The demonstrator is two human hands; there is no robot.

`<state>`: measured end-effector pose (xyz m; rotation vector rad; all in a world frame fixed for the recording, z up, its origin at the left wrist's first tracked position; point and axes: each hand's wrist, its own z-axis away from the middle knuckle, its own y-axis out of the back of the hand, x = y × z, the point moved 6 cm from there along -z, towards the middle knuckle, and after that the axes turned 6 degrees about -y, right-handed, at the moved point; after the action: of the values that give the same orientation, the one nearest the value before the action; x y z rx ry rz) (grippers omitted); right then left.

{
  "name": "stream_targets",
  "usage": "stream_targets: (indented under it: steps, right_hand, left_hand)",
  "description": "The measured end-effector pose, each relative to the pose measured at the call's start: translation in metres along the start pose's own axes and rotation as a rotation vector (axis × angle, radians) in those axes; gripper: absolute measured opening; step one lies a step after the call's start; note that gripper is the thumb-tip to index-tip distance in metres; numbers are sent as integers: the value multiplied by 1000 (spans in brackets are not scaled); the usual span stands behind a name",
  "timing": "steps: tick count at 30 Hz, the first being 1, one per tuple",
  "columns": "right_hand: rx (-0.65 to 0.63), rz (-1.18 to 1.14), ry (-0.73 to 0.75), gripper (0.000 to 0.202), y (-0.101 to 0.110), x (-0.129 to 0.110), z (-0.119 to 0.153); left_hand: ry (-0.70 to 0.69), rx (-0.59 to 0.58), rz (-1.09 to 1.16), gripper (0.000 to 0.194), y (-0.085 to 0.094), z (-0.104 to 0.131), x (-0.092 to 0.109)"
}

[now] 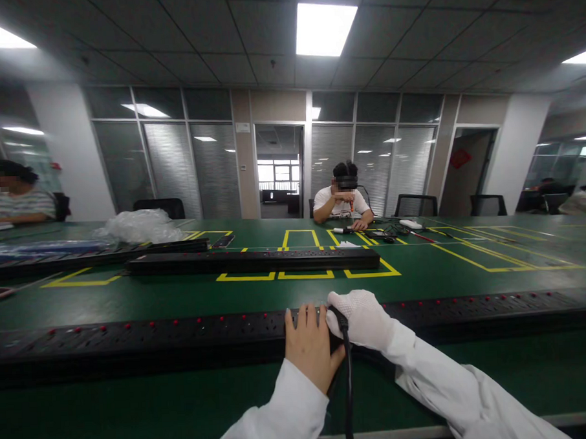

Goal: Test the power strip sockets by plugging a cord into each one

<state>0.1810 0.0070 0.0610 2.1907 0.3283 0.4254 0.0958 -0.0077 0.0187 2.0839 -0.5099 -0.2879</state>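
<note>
A long black power strip (182, 341) with red buttons runs across the green table in front of me. My bare left hand (310, 345) lies on the strip near its middle, fingers spread and pointing away from me. Right beside it, my right hand (360, 317) in a white glove is closed around the black plug (340, 318) at the strip. From the plug a thick black cable (348, 392) hangs down toward the table's near edge. The plug's contact with the socket is hidden by my hands.
Farther back lies another black power strip (256, 262) amid yellow tape marks. Clear plastic wrap (140, 226) and dark strips are at the left. Across the table a person (343, 201) sits near cables (395, 231); another person (17, 196) sits far left.
</note>
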Motion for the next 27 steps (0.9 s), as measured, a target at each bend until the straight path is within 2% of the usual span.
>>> stream_targets:
  steps: [6,11,20,27]
  right_hand:
    - [41,-23,-43,28,2,-1,3]
    - [39,-26,-37,27,4,-1,3]
    - [26,1,-26,30,3,-1,2]
    - [-47,6,18,27,-1,1,-3]
  left_hand:
    - [-40,20,-23,52,-3,2,-3]
    - [-35,12,-40,53,-9,0,-3]
    - [-38,-18,-38,55,-9,-1,-3]
    - [-47,-16,-30,56,-12,-1,-4]
